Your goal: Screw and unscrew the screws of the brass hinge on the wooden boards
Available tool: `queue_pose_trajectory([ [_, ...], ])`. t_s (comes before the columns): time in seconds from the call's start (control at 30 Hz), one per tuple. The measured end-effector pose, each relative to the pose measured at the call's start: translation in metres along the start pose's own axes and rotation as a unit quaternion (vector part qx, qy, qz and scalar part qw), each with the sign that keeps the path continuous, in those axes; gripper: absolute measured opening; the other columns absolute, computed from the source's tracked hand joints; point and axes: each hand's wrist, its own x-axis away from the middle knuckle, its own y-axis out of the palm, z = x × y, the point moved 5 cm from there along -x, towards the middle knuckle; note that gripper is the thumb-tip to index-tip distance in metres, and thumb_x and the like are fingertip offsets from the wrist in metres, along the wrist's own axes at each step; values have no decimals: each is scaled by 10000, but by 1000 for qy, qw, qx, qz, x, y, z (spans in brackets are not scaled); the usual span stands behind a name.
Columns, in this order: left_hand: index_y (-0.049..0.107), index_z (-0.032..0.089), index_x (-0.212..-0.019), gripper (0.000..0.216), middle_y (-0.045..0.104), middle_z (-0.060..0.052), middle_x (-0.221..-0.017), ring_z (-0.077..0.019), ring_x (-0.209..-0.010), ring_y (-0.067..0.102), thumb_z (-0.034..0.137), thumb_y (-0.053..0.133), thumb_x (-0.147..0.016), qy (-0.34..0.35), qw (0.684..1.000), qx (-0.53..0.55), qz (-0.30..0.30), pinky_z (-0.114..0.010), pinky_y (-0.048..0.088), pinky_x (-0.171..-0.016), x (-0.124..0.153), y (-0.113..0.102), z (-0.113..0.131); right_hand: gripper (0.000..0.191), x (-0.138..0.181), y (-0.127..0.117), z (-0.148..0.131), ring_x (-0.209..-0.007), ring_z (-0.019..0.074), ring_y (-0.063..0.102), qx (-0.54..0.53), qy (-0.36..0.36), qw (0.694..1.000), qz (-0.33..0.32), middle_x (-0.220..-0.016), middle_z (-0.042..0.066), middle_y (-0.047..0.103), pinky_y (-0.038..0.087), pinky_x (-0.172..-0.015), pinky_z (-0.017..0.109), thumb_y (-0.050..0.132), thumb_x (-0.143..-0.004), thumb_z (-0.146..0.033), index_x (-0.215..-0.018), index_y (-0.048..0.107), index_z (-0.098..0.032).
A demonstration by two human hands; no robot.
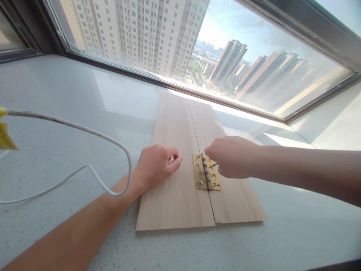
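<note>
Two pale wooden boards lie side by side: a left board and a right board. A worn brass hinge spans the seam between them, with several screws standing in its holes. My right hand is closed around a screwdriver; only its thin metal shaft shows, pointing at the hinge's right leaf, and the fist hides the handle. My left hand rests on the left board, left of the hinge. Its thumb and forefinger are pinched together; anything between them is too small to make out.
The boards lie on a pale speckled sill below a large dark-framed window. A white cable loops in front of my left forearm, with a yellow tag at its left end.
</note>
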Motion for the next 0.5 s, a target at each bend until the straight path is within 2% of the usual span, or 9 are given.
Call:
queue_pose_trajectory([
  [0.23, 637, 214, -706, 291, 586, 18, -570, -119, -535, 483, 417, 470, -829, -5, 1000, 1, -3, -253, 231, -522, 1, -1, 0, 178, 11, 5, 0, -482, 140, 437, 112, -90, 987, 78, -581, 11, 520, 239, -448, 280, 478, -701, -53, -647, 567, -197],
  [0.4, 637, 211, -704, 289, 578, 16, -565, -118, -532, 477, 413, 472, -830, -1, 1000, 4, -3, -252, 230, -520, 1, -1, 0, 160, 19, 17, 10, -435, 91, 322, 103, -121, 981, 108, -665, 5, 530, 194, -426, 281, 490, -715, -58, -727, 574, -193],
  [0.5, 633, 213, -705, 284, 579, 20, -567, -114, -530, 472, 412, 471, -829, -2, 1000, 6, -5, -250, 226, -522, 1, 0, 0, 196, 23, 18, 13, -492, 97, 366, 114, -144, 976, 114, -694, 17, 520, 206, -446, 292, 497, -700, -2, -739, 588, -171],
])
